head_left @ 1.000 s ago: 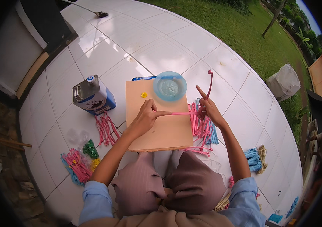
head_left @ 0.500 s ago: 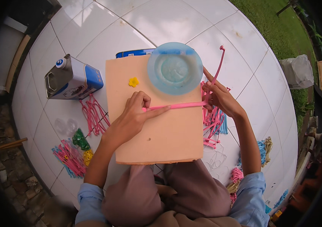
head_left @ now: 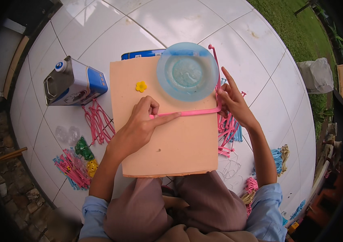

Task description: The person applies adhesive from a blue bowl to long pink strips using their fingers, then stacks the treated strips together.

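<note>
A long pink strip (head_left: 197,112) lies across the peach-coloured board (head_left: 167,141) on my lap. My left hand (head_left: 137,125) grips its left end with curled fingers, the index finger stretched along it and pressing it down. At the board's right edge the strip bends sharply, and its thin knobbed tail rises past the bowl. My right hand (head_left: 235,104) is at this bend, thumb against the strip and index finger pointing up; its lower fingers are partly hidden. A translucent blue bowl (head_left: 163,76) and a small yellow flower (head_left: 141,86) rest on the board.
Left on the white tiles stand a metal can (head_left: 76,82), pink strips (head_left: 96,123), a green packet (head_left: 83,148) and a pink-and-blue bundle (head_left: 72,169). More pink and blue strips (head_left: 230,131) lie right of the board, beside white thread (head_left: 232,168). Blue and beige bundles (head_left: 278,159) lie farther right.
The strip's free tail has swung left, from leaning outward to standing close along the bowl's right side. My right index finger has straightened upward. My left hand keeps its place on the strip.
</note>
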A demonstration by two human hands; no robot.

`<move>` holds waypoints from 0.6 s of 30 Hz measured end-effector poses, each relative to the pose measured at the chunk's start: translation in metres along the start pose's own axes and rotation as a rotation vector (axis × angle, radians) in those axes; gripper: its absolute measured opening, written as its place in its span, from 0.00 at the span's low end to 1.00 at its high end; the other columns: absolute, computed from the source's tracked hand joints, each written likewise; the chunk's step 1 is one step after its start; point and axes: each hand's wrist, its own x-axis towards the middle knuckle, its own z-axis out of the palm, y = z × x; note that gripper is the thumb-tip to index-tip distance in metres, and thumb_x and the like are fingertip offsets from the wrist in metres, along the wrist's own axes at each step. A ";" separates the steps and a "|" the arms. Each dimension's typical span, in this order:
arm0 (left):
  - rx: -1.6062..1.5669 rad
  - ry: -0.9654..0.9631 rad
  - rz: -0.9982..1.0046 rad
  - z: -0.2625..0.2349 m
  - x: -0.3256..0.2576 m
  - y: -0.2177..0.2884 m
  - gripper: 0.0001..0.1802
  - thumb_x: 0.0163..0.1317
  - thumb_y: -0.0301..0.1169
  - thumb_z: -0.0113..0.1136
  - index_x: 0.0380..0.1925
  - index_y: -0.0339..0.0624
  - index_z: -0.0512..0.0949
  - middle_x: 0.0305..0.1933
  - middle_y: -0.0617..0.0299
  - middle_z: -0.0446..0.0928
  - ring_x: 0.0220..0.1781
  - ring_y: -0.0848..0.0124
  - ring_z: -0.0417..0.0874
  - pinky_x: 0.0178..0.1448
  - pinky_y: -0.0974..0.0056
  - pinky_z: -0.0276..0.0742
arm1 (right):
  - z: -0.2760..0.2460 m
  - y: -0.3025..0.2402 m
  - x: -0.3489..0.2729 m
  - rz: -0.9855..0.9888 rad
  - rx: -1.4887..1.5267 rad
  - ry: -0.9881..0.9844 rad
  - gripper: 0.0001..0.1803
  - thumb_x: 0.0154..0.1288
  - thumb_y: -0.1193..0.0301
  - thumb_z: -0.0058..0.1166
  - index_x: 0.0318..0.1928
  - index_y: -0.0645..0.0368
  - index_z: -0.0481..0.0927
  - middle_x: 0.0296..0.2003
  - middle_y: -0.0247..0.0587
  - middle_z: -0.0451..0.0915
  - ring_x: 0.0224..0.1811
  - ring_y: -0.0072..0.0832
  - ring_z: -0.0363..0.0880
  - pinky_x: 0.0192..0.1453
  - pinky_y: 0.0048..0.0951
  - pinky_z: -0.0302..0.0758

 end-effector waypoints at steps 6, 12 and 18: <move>-0.016 0.003 -0.036 -0.001 0.000 0.003 0.25 0.49 0.19 0.56 0.49 0.52 0.80 0.35 0.58 0.57 0.40 0.65 0.67 0.43 0.66 0.71 | 0.005 0.001 -0.005 -0.131 -0.045 0.037 0.38 0.70 0.73 0.43 0.71 0.45 0.35 0.35 0.33 0.59 0.17 0.15 0.65 0.15 0.19 0.63; 0.017 0.022 -0.033 0.002 -0.001 0.001 0.25 0.50 0.19 0.55 0.49 0.51 0.79 0.34 0.58 0.57 0.40 0.64 0.67 0.43 0.65 0.70 | 0.003 -0.001 -0.008 -0.177 -0.062 -0.015 0.35 0.70 0.78 0.38 0.70 0.44 0.40 0.36 0.33 0.58 0.21 0.15 0.65 0.20 0.20 0.66; 0.008 0.034 -0.027 0.004 0.000 0.000 0.24 0.50 0.19 0.55 0.48 0.51 0.80 0.33 0.58 0.57 0.39 0.64 0.66 0.43 0.65 0.69 | 0.010 -0.016 -0.010 -0.202 -0.435 -0.003 0.33 0.64 0.84 0.39 0.66 0.38 0.58 0.38 0.41 0.61 0.32 0.27 0.68 0.35 0.26 0.73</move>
